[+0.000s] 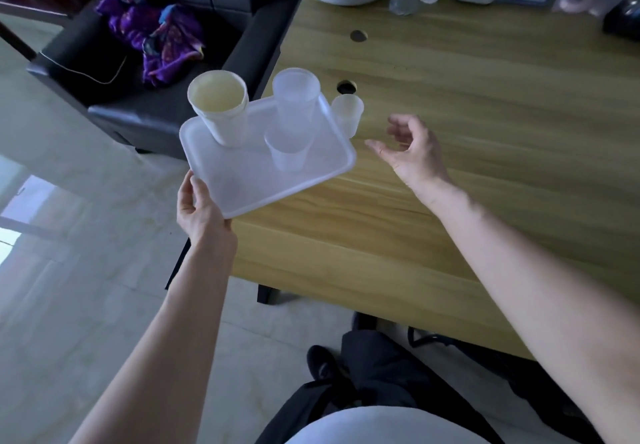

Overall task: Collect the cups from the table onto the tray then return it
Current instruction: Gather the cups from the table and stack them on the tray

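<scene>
**Tray held off the desk corner, three cups aboard, one cup left on the desk**

The left hand [199, 209] grips the near corner of the translucent tray [242, 187], thumb on the rim and fingers beneath, so that the tray hangs in the air over the desk's corner rather than resting on it. This single-corner hold leaves the other hand free for collecting; it also seems to explain why the tray tilts slightly.

Three cups stand upright on the tray: an opaque white cup [221, 111] at the far left, a tall frosted cup [296, 97] at the far right, and a short clear cup [287, 154] nearer the middle. The near part of the tray is bare, probably kept for the next cup.

A fourth small frosted cup [348, 112] stands on the wooden desk [485, 132], just beside the tray's far right edge and partly hidden behind it. The right hand [412, 152] hovers above the desk near this cup, holding nothing, fingers loosely curled and thumb spread, shaped as if for a grasp.

Judged from this layout, collection is nearly complete; returning the tray is not yet begun. With the load set toward the far end, the corner grip risks tipping.

A dark armchair [156, 111] with purple cloth [156, 35] stands beyond.
</scene>
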